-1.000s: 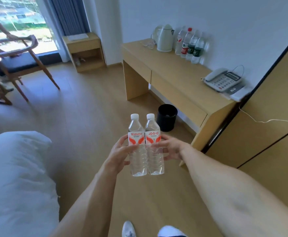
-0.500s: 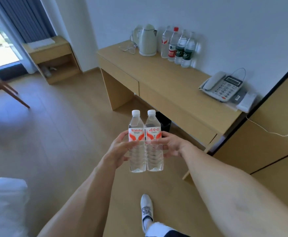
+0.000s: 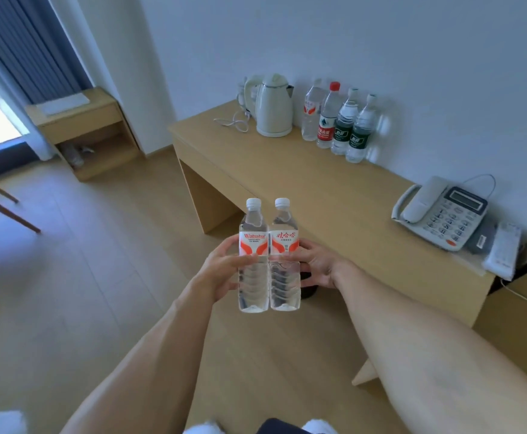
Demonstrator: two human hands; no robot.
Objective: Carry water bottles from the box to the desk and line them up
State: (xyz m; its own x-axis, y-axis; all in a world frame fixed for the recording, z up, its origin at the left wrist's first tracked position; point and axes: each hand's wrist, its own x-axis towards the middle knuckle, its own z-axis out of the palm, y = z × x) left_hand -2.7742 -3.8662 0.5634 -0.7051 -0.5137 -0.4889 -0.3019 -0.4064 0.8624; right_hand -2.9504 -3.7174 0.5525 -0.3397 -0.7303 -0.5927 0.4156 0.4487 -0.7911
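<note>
1. Forearms reach in from the near edge over the wooden floor [image 3: 68, 292].
2. Left hand [image 3: 221, 270] grips the left bottle [image 3: 253, 261], fingers curled round its side; right hand [image 3: 317, 267] grips the right bottle [image 3: 284, 261] the same way. Both bottles are upright, touching side by side, in the air just before the bench's near edge.
3. Bench [image 3: 334, 208] lies beyond, with a telephone [image 3: 440, 214] at its right.
4. At the far side by the wall stand a white kettle [image 3: 273, 108] and, to its right, a row of four bottles [image 3: 337, 120].
</note>
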